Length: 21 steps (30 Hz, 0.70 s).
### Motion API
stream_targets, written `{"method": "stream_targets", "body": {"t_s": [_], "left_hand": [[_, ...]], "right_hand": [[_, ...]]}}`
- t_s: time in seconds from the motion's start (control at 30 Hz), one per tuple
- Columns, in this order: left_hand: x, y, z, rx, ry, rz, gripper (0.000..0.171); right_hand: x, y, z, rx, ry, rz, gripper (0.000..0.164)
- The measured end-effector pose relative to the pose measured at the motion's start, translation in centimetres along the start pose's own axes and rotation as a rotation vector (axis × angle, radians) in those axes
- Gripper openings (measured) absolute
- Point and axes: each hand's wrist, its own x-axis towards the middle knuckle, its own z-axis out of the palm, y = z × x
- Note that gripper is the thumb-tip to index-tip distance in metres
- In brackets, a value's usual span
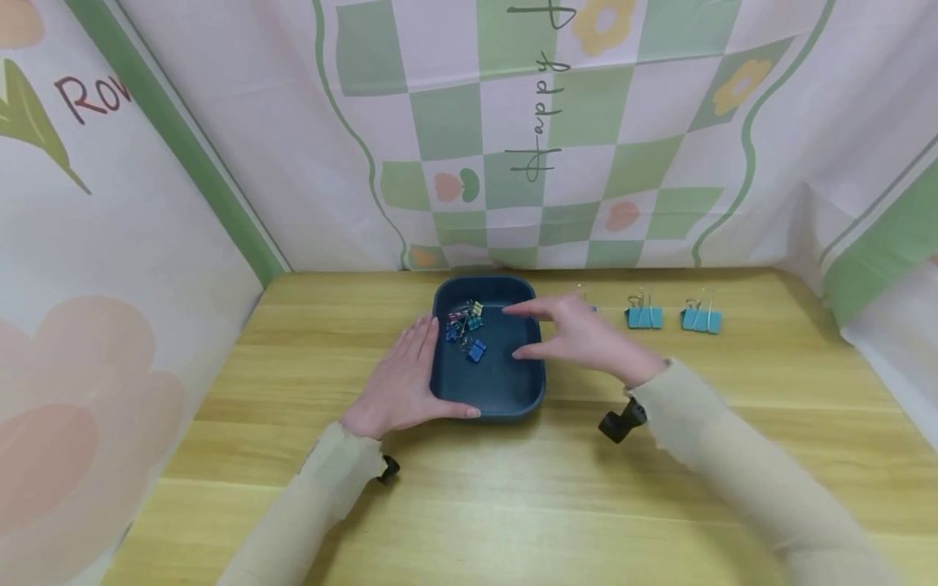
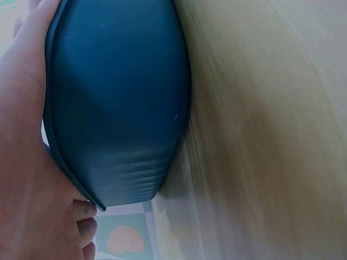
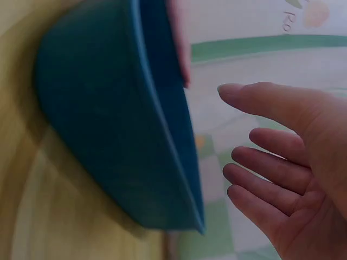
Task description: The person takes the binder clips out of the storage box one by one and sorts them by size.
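A dark blue tray [image 1: 491,391] stands on the table, holding several small binder clips [image 1: 469,324] in yellow, pink, teal and blue on its left side. My left hand [image 1: 399,378] rests against the tray's left rim with fingers extended, its thumb lying along the near edge. Over the tray's right side hovers my right hand [image 1: 586,335], thumb and fingers spread apart. Nothing is between them, as the right wrist view also shows. In the left wrist view, the tray's outer wall [image 2: 119,97] fills the middle beside the left palm.
Two large blue binder clips [image 1: 644,317] [image 1: 701,319] stand in a row right of the tray, handles up. A third large clip [image 1: 593,308] is mostly hidden behind the right hand. Patterned curtains [image 1: 513,203] hang along the table's back edge and sides.
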Motion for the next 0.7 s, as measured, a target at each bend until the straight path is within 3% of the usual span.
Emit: {"method": "stream_targets", "body": {"t_s": [0.23,0.53,0.7], "left_hand": [[0.0,0.0,0.0,0.014,-0.006,0.0,0.146],[0.0,-0.2,0.0,0.01,-0.004,0.015,0.144],[0.1,-0.2,0.0,0.021,-0.013,0.009,0.145]], "right_hand": [[2.3,0.1,2.7,-0.023,-0.1,0.025,0.063],[4.4,1.1,4.2,0.057,-0.121,0.071,0.061],[5.3,1.3,4.7,0.003,-0.141,0.075,0.059]]}}
